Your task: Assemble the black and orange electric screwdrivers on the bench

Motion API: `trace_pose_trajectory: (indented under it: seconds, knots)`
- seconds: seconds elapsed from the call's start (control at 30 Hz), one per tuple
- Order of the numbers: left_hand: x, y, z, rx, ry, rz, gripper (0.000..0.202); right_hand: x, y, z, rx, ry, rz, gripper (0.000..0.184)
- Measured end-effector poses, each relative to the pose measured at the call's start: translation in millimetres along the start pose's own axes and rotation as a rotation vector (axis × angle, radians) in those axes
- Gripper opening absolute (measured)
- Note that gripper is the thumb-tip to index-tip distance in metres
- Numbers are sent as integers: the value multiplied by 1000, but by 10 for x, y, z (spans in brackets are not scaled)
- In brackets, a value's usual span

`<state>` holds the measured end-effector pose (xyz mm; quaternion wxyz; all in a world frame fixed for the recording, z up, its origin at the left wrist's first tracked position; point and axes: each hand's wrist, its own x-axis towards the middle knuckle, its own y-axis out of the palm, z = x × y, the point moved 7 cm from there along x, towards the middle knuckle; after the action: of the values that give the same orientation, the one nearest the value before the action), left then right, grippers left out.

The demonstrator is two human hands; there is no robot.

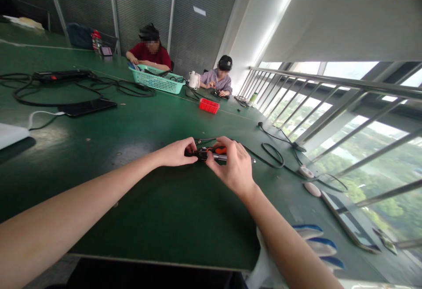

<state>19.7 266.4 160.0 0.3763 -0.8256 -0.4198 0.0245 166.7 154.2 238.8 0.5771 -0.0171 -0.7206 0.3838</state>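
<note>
My left hand (178,153) pinches the left end of a small black and orange tool (211,153) lying low over the green table (158,210). My right hand (234,166) curls over the tool's right end, fingers closed on it. A thin metal tip sticks out to the right past my right hand. A black cable (272,155) loops away from the tool toward the right.
A red tray (209,105) and a teal basket (157,81) sit farther back, where two people work. Black cables and a dark tablet (87,106) lie at left. White plugs (306,172), a phone (346,221) and white gloves (313,245) lie at right beside the railing.
</note>
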Motion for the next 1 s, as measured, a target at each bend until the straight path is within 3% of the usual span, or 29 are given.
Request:
trace_pose_trajectory:
  seconds: [0.1, 0.27, 0.47, 0.57, 0.7, 0.9, 1.0]
  knots:
    - [-2, 5, -5, 18, 0, 0, 31, 24, -29, 40, -53, -20, 3, 24]
    - [-6, 6, -2, 49, 3, 9, 33, 16, -44, -20, 54, 26, 16, 27]
    - [2, 11, 13, 98, -40, 0, 39, -51, -243, -465, 46, 358, -168, 22]
    - [9, 12, 14, 120, -71, -13, 42, -71, -255, -587, 45, 438, -191, 23]
    - [18, 9, 12, 138, -81, -31, 43, -64, -207, -614, 34, 447, -152, 22]
    - [25, 19, 10, 134, -65, -17, 42, -10, -202, -501, -118, 303, -104, 15]
    - [26, 19, 9, 138, -67, -10, 41, -18, -229, -498, -97, 319, -115, 16]
